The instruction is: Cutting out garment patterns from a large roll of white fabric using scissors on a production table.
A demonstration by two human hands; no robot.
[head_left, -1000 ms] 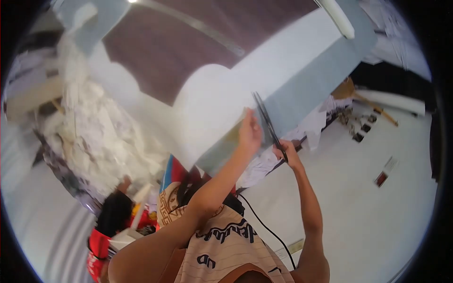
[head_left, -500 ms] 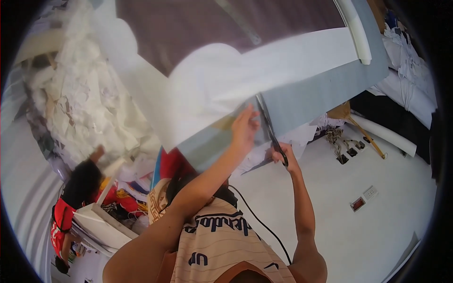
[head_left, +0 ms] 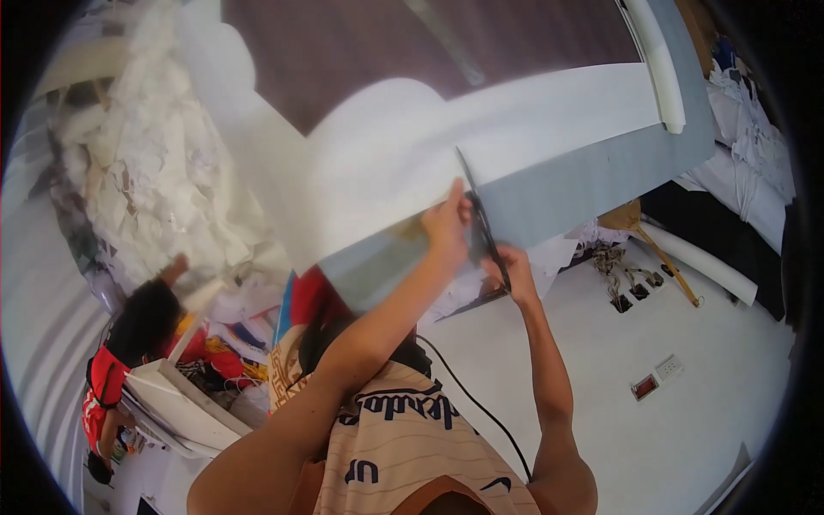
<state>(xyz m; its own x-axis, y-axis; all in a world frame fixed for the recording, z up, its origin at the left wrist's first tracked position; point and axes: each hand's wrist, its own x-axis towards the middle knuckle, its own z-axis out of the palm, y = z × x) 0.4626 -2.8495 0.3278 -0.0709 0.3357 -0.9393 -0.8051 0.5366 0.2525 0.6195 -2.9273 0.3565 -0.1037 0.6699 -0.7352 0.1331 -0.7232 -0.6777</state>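
In my right hand (head_left: 513, 273), closed round the handles, is a pair of large dark scissors (head_left: 484, 225). Their long blades point away from me, and the tip lies over a wide white sheet (head_left: 378, 176). Just left of the blades, my left hand (head_left: 448, 225) has its fingers bent together at the sheet's near edge, seemingly pinching it. The sheet covers part of a grey-blue table surface (head_left: 584, 176). A dark brown printed area (head_left: 343, 51) with a scalloped border fills the sheet's far part.
A white roll (head_left: 659, 77) lies along the table's right side. Heaped white scraps (head_left: 163, 163) fill the left. Another person in red and black (head_left: 142, 322) bends near that heap. A black cable (head_left: 468, 395) hangs beside me, with wall sockets (head_left: 657, 378) to the right.
The scissors have shifted slightly up and left, their tip now over the white sheet. My left hand's fingers have drawn closer together at the sheet edge. The view has tilted a little.
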